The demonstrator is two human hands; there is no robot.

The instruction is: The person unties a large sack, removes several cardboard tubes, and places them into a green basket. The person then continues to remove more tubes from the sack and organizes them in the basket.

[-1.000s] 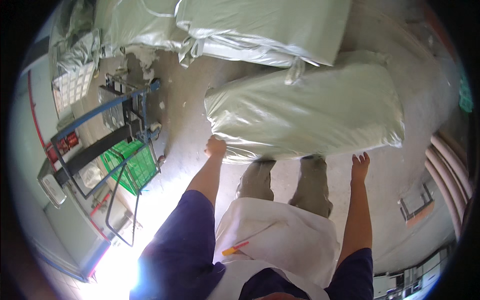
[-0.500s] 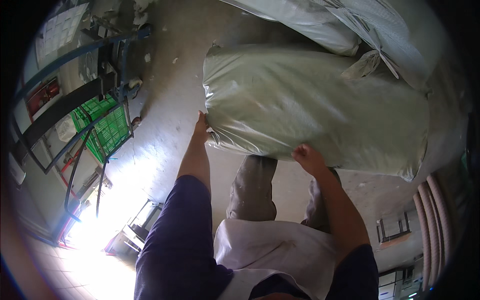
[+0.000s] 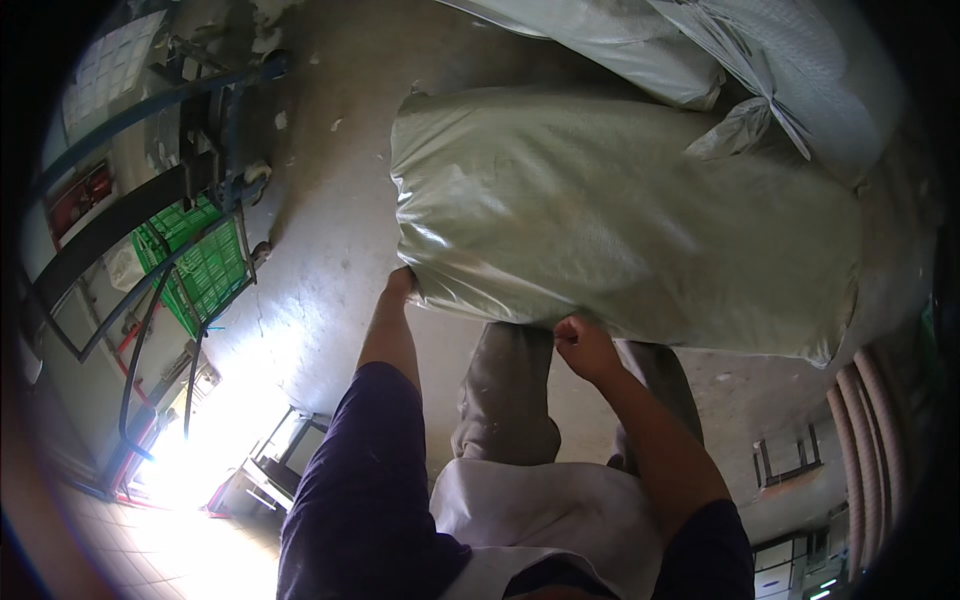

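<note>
A big, stuffed pale green woven sack (image 3: 620,220) lies lengthwise across the floor in front of my legs, its surface shiny and creased at the left end. At its near left corner my left hand (image 3: 399,284) is closed on the sack material, and the fingertips are hidden by the folds. My right hand (image 3: 587,346) is curled at the middle of the sack's near edge, its fingers pressed together against the material there. Above the sack's far right side rests a whitish sack with a tied, bunched neck (image 3: 770,100).
Another pale sack (image 3: 640,60) lies behind. A blue-and-black metal frame (image 3: 150,110) with a green plastic crate (image 3: 205,265) stands at left, near a bright opening. Thick ribbed hoses (image 3: 865,460) are at the right, beside a small metal bracket (image 3: 790,460).
Both hands have come nearer to me, the right one also moving left along the sack's edge. The sack's left end sits slightly farther left and its near edge lower.
</note>
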